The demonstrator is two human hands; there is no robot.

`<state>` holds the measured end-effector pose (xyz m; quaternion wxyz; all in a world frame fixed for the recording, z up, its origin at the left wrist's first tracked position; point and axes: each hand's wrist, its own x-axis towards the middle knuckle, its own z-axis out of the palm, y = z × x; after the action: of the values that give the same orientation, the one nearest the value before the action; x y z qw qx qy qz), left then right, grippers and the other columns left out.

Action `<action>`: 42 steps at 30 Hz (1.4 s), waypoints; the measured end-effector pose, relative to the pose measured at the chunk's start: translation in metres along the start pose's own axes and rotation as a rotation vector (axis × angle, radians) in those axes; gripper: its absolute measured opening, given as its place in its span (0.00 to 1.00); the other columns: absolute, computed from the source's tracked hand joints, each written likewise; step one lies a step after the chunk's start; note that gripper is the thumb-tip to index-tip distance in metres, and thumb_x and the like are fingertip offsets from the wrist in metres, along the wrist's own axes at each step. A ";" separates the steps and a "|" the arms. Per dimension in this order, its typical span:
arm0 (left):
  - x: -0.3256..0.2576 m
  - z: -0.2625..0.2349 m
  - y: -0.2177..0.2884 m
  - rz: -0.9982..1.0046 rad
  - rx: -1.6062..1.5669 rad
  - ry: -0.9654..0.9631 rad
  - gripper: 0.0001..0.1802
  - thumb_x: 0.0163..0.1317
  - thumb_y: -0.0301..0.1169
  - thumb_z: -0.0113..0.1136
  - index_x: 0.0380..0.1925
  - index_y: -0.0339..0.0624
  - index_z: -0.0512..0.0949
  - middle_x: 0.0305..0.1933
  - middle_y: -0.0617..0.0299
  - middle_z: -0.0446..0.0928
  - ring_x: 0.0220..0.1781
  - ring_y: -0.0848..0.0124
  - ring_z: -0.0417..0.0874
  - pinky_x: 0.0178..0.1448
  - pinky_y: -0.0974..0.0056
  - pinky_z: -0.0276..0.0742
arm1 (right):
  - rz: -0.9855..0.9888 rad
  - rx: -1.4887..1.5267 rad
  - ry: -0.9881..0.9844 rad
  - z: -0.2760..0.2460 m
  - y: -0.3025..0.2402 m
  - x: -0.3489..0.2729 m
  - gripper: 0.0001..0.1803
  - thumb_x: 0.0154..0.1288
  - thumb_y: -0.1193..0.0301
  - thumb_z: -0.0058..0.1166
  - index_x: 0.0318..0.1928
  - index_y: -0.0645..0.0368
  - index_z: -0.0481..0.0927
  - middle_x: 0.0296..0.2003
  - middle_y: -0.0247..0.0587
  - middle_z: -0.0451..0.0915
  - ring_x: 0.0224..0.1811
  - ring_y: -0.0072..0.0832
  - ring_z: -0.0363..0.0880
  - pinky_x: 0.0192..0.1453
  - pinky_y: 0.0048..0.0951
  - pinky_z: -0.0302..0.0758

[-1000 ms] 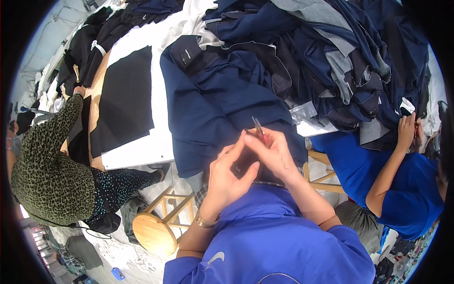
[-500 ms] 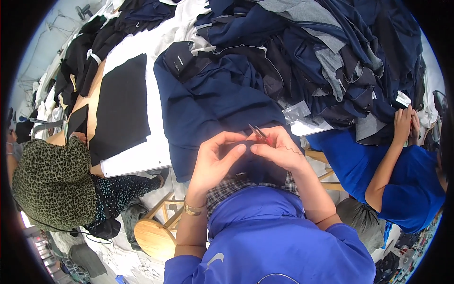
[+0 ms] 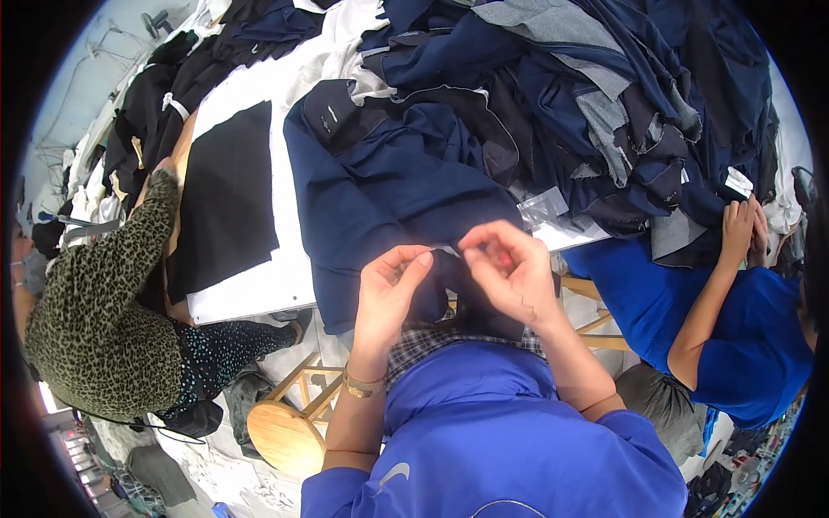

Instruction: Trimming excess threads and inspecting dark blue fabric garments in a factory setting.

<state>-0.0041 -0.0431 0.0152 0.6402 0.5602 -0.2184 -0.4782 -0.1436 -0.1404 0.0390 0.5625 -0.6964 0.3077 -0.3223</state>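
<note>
A navy garment [image 3: 389,186] with a dark collar part lies on the table and hangs over its front edge toward my lap. My left hand [image 3: 386,289] is closed, thumb and forefinger pinched together at the garment's hanging edge; the fingers partly hide the cloth there. My right hand [image 3: 516,272], a little apart to the right, curls around small red-handled thread snips [image 3: 504,258]. The snips are blurred, and their blades can hardly be made out. Thumb and forefinger of that hand are bent toward the left one.
A black cloth panel [image 3: 229,194] lies on the white tabletop [image 3: 289,281]. Navy and grey garments [image 3: 553,86] are heaped at the far right. A person in leopard print [image 3: 95,319] is at left, another in blue [image 3: 743,337] at right. A wooden stool [image 3: 285,436] stands lower left.
My hands have moved apart, and the snips' dark tips no longer show clearly. The person on the left has reached an arm forward along the table.
</note>
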 end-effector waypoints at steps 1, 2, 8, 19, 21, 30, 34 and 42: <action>0.001 -0.002 -0.002 0.007 0.005 -0.005 0.07 0.60 0.25 0.57 0.37 0.33 0.77 0.34 0.67 0.77 0.36 0.83 0.73 0.43 0.78 0.67 | -0.040 -0.064 -0.030 0.003 -0.001 -0.002 0.05 0.53 0.78 0.56 0.33 0.62 0.77 0.17 0.29 0.73 0.19 0.10 0.66 0.22 0.15 0.62; 0.001 -0.003 -0.002 0.016 0.012 -0.009 0.08 0.60 0.25 0.57 0.37 0.32 0.77 0.34 0.67 0.78 0.36 0.82 0.74 0.44 0.78 0.68 | -0.141 -0.126 -0.043 0.006 -0.001 -0.001 0.07 0.51 0.77 0.57 0.33 0.62 0.77 0.18 0.37 0.75 0.18 0.18 0.73 0.23 0.19 0.67; -0.010 -0.008 -0.007 0.100 0.231 0.044 0.05 0.60 0.24 0.56 0.35 0.35 0.78 0.34 0.65 0.79 0.37 0.81 0.76 0.43 0.75 0.73 | -0.208 -0.293 -0.013 0.029 0.004 0.003 0.11 0.50 0.71 0.60 0.36 0.58 0.76 0.22 0.43 0.78 0.23 0.35 0.81 0.26 0.27 0.74; -0.010 0.005 0.003 0.498 0.620 0.024 0.05 0.54 0.27 0.59 0.30 0.39 0.75 0.29 0.58 0.75 0.36 0.61 0.77 0.41 0.64 0.71 | 0.087 -0.061 -0.289 -0.004 0.025 0.016 0.02 0.52 0.80 0.52 0.28 0.65 0.75 0.19 0.26 0.69 0.21 0.10 0.61 0.24 0.14 0.57; -0.005 0.006 0.005 0.442 0.592 -0.032 0.06 0.53 0.29 0.59 0.29 0.39 0.75 0.29 0.59 0.72 0.35 0.62 0.76 0.40 0.63 0.70 | 0.149 0.011 -0.295 -0.011 0.023 0.019 0.01 0.51 0.80 0.52 0.27 0.63 0.75 0.20 0.23 0.69 0.22 0.09 0.60 0.26 0.14 0.56; 0.011 0.014 0.016 0.601 0.520 -0.219 0.10 0.55 0.30 0.59 0.28 0.36 0.69 0.26 0.56 0.69 0.30 0.61 0.71 0.34 0.62 0.65 | -0.064 -0.068 -0.239 -0.038 0.023 0.028 0.02 0.63 0.79 0.48 0.36 0.63 0.73 0.30 0.28 0.73 0.34 0.15 0.69 0.41 0.16 0.66; 0.007 0.013 0.028 0.808 0.573 -0.116 0.11 0.55 0.31 0.60 0.28 0.36 0.70 0.24 0.56 0.68 0.28 0.62 0.70 0.32 0.62 0.64 | -0.080 -0.059 -0.206 -0.043 0.010 0.030 0.01 0.63 0.79 0.50 0.36 0.62 0.74 0.30 0.27 0.73 0.33 0.13 0.69 0.39 0.14 0.65; -0.006 0.007 0.025 0.782 0.499 0.022 0.08 0.54 0.30 0.61 0.28 0.36 0.76 0.22 0.58 0.68 0.26 0.64 0.69 0.32 0.62 0.63 | -0.063 -0.102 -0.295 -0.030 -0.009 0.033 0.03 0.62 0.77 0.52 0.37 0.62 0.75 0.31 0.25 0.74 0.33 0.12 0.69 0.39 0.13 0.65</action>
<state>-0.0038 -0.0440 0.0416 0.6204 0.5776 -0.5149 -0.1279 -0.1469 -0.1824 0.0555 0.5550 -0.7732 0.2157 -0.2180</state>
